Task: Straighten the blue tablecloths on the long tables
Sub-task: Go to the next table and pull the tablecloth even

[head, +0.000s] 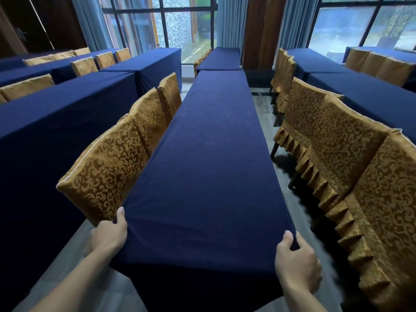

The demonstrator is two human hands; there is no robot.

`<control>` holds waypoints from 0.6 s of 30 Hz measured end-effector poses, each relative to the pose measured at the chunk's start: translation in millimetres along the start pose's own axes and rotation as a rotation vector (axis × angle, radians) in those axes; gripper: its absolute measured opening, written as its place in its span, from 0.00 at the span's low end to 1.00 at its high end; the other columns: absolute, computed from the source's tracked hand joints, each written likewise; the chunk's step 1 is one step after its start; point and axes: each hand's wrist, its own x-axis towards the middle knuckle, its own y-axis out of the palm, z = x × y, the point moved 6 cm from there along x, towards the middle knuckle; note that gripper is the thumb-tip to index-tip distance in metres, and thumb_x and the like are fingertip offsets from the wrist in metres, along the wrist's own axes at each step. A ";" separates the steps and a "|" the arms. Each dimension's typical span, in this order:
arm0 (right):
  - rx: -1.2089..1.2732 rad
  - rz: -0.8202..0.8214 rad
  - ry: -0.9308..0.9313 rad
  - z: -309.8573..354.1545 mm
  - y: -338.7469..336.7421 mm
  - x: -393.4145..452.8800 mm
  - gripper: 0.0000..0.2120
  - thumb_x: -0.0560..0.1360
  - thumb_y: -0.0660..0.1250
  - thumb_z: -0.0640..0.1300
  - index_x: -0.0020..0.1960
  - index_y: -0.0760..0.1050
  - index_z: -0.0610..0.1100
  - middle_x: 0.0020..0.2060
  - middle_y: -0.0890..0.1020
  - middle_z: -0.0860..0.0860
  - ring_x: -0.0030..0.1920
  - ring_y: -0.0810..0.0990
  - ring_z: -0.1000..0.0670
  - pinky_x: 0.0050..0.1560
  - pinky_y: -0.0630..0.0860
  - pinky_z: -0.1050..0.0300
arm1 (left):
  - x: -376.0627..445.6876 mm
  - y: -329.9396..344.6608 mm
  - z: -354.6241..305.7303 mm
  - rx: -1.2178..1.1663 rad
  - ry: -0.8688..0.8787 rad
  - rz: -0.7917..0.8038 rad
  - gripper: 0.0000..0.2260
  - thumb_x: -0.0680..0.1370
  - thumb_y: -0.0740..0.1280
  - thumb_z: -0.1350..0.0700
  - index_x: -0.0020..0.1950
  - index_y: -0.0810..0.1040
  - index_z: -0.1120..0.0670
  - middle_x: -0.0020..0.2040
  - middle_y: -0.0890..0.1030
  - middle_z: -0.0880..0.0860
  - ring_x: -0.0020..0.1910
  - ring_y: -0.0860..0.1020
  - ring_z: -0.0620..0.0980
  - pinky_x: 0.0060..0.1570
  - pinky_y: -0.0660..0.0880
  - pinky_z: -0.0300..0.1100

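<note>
A dark blue tablecloth (209, 154) covers a long narrow table that runs away from me toward the windows. It lies smooth along the top and hangs down over the near end. My left hand (110, 235) grips the cloth at the near left corner, thumb on top. My right hand (297, 260) grips the near right corner the same way. A second blue-covered table (219, 58) stands end to end beyond it.
Gold patterned chair covers (117, 161) line the table's left side, touching its edge. More gold chairs (337, 140) stand across a narrow grey floor aisle on the right. Other blue-covered tables (56, 113) fill the left and the right (360, 93). Windows at the far end.
</note>
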 end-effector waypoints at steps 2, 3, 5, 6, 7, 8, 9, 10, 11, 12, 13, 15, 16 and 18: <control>-0.020 0.014 -0.009 1.8 -3.0 -1.5 0.21 0.79 0.60 0.58 0.67 0.78 0.51 0.58 0.82 0.42 0.57 0.78 0.35 0.57 0.74 0.42 | -1.3 1.9 -1.7 0.013 0.011 -0.018 0.40 0.78 0.45 0.31 0.59 0.80 0.63 0.59 0.80 0.65 0.58 0.77 0.66 0.59 0.73 0.57; -0.032 0.022 -0.020 4.0 -4.0 -2.9 0.21 0.79 0.59 0.59 0.66 0.78 0.51 0.58 0.82 0.43 0.57 0.78 0.36 0.57 0.74 0.42 | -2.8 1.5 -1.1 0.030 0.001 -0.040 0.40 0.78 0.45 0.31 0.58 0.81 0.63 0.58 0.80 0.65 0.57 0.77 0.66 0.56 0.72 0.55; -0.058 0.031 -0.030 8.4 -6.6 -4.4 0.23 0.80 0.58 0.60 0.67 0.78 0.51 0.59 0.82 0.44 0.58 0.78 0.37 0.57 0.74 0.43 | -8.5 -0.3 -1.6 0.061 -0.026 -0.071 0.39 0.78 0.45 0.32 0.56 0.82 0.62 0.55 0.81 0.65 0.54 0.78 0.67 0.49 0.67 0.54; -0.068 0.033 -0.031 10.2 -7.6 -4.4 0.23 0.80 0.57 0.60 0.68 0.77 0.51 0.59 0.82 0.45 0.58 0.78 0.37 0.58 0.74 0.44 | -11.3 -1.3 -3.1 0.065 -0.022 -0.075 0.38 0.78 0.45 0.32 0.55 0.82 0.61 0.54 0.81 0.65 0.52 0.78 0.67 0.46 0.66 0.54; -0.078 0.038 -0.033 11.5 -7.8 -4.7 0.23 0.80 0.56 0.61 0.67 0.77 0.52 0.59 0.82 0.45 0.58 0.78 0.38 0.58 0.74 0.44 | -12.8 -1.9 -4.8 0.070 -0.004 -0.082 0.37 0.78 0.45 0.33 0.55 0.82 0.60 0.53 0.81 0.64 0.51 0.78 0.66 0.46 0.66 0.54; -0.089 0.043 -0.034 12.3 -6.8 -5.3 0.23 0.80 0.55 0.61 0.67 0.77 0.52 0.59 0.82 0.45 0.58 0.78 0.38 0.58 0.74 0.44 | -13.0 -2.3 -6.4 0.083 0.018 -0.092 0.36 0.79 0.45 0.34 0.56 0.82 0.59 0.52 0.81 0.64 0.51 0.79 0.66 0.46 0.67 0.54; -0.102 0.048 -0.033 12.9 -5.9 -5.9 0.24 0.80 0.54 0.61 0.67 0.77 0.52 0.58 0.82 0.45 0.57 0.78 0.38 0.58 0.73 0.44 | -12.5 -2.8 -7.7 0.100 0.033 -0.096 0.35 0.79 0.45 0.35 0.57 0.82 0.58 0.52 0.82 0.63 0.51 0.79 0.66 0.48 0.69 0.54; -0.118 0.053 -0.029 13.4 -5.3 -6.3 0.24 0.80 0.53 0.62 0.66 0.77 0.53 0.58 0.82 0.45 0.57 0.78 0.38 0.58 0.73 0.45 | -12.4 -3.4 -8.9 0.124 0.046 -0.096 0.33 0.80 0.45 0.36 0.58 0.81 0.57 0.53 0.82 0.63 0.52 0.79 0.66 0.50 0.70 0.55; -0.140 0.058 -0.024 13.6 -5.1 -6.3 0.24 0.80 0.52 0.62 0.66 0.77 0.53 0.57 0.82 0.45 0.56 0.78 0.38 0.57 0.73 0.45 | -12.3 -3.5 -11.1 0.149 0.064 -0.094 0.32 0.80 0.45 0.38 0.59 0.80 0.57 0.54 0.82 0.63 0.53 0.79 0.65 0.51 0.70 0.55; -0.162 0.061 -0.019 14.0 -5.1 -5.7 0.24 0.80 0.51 0.62 0.65 0.77 0.53 0.56 0.82 0.45 0.55 0.78 0.38 0.56 0.73 0.45 | -12.7 -3.0 -14.5 0.166 0.089 -0.093 0.30 0.81 0.45 0.39 0.60 0.78 0.58 0.54 0.82 0.62 0.53 0.79 0.65 0.51 0.70 0.55; -0.182 0.065 -0.015 14.4 -5.4 -5.4 0.24 0.81 0.50 0.62 0.64 0.77 0.53 0.55 0.82 0.44 0.54 0.78 0.38 0.55 0.73 0.46 | -13.4 -2.2 -18.7 0.172 0.117 -0.091 0.28 0.81 0.45 0.41 0.60 0.77 0.58 0.55 0.82 0.62 0.54 0.79 0.66 0.51 0.70 0.55; -0.232 0.074 -0.024 16.8 -5.1 -4.4 0.25 0.81 0.47 0.61 0.63 0.76 0.51 0.55 0.82 0.44 0.53 0.78 0.38 0.54 0.72 0.46 | -13.7 0.3 -26.8 0.162 0.135 -0.070 0.26 0.82 0.46 0.45 0.61 0.75 0.61 0.58 0.81 0.63 0.56 0.78 0.66 0.52 0.70 0.55; -0.265 0.080 -0.033 18.0 -4.2 -3.8 0.25 0.81 0.46 0.60 0.64 0.76 0.50 0.55 0.81 0.43 0.54 0.78 0.38 0.54 0.71 0.46 | -12.9 1.3 -28.3 0.158 0.111 -0.048 0.27 0.82 0.46 0.45 0.62 0.75 0.62 0.59 0.81 0.64 0.58 0.78 0.67 0.54 0.70 0.56; -0.327 0.085 -0.039 19.4 -2.9 -1.9 0.26 0.82 0.44 0.59 0.65 0.74 0.49 0.57 0.80 0.42 0.55 0.78 0.37 0.54 0.70 0.45 | -10.8 1.9 -26.7 0.152 0.041 -0.010 0.29 0.81 0.46 0.45 0.64 0.76 0.62 0.61 0.80 0.64 0.60 0.77 0.66 0.57 0.69 0.56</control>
